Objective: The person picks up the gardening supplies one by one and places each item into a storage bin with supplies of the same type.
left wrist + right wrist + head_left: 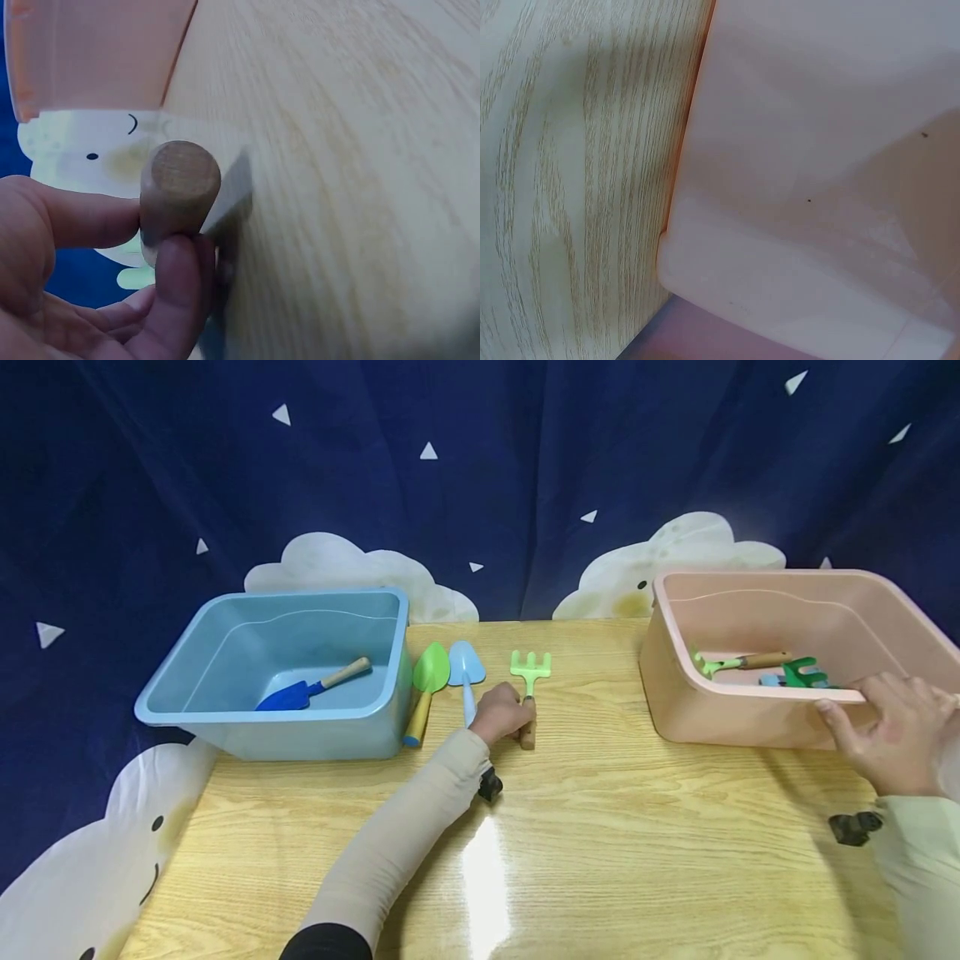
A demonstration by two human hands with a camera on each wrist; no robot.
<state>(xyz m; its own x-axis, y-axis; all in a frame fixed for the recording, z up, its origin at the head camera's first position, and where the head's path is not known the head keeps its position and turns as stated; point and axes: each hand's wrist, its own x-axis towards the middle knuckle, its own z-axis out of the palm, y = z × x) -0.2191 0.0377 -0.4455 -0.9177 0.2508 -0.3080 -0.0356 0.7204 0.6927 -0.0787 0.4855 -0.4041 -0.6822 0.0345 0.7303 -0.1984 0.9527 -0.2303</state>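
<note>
My left hand [501, 713] pinches the brown wooden handle [180, 187] of a small light-green garden fork [530, 667] between thumb and fingers. The fork's three prongs point toward the back of the table. Just left of it lies a light-blue trowel [466, 665], its handle partly hidden behind my left hand. A green trowel [431, 670] with a yellow handle lies next to the blue bin. My right hand [892, 731] holds the front rim of the pink bin [667, 702], thumb outside and fingers over the edge.
A light-blue bin [300, 739] stands at the left with a dark-blue trowel [288, 696] inside. In the pink bin lie a light-green fork [720, 666] with a wooden handle and a dark-green fork [804, 673]. A navy curtain [510, 485] hangs behind the wooden table [637, 843].
</note>
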